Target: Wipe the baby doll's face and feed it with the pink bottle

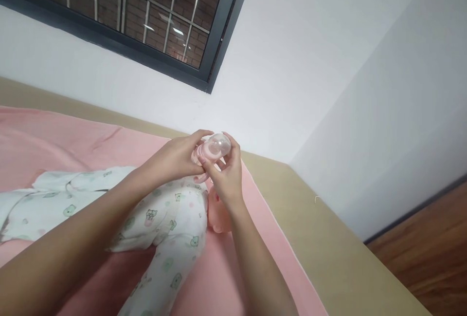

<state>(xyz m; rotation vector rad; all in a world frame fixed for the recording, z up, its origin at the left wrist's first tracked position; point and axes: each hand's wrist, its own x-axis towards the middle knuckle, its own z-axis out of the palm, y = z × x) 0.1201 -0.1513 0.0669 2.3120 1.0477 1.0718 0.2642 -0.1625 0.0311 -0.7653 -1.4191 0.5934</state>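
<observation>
Bare forearms extend foremost; I observe the left hand gripping the pinkish bottle, the right hand pinching its clear domed cap, near the print-clothed doll; contents indiscernible.

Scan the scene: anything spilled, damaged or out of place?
One oddity: a small pale curl by the wall, apart from the doll and bottle; too small to identify. No spill visible on the pink sheet.

From the bottle, room opens at four o'clock over the table; wall blocks twelve, doll seven
</observation>
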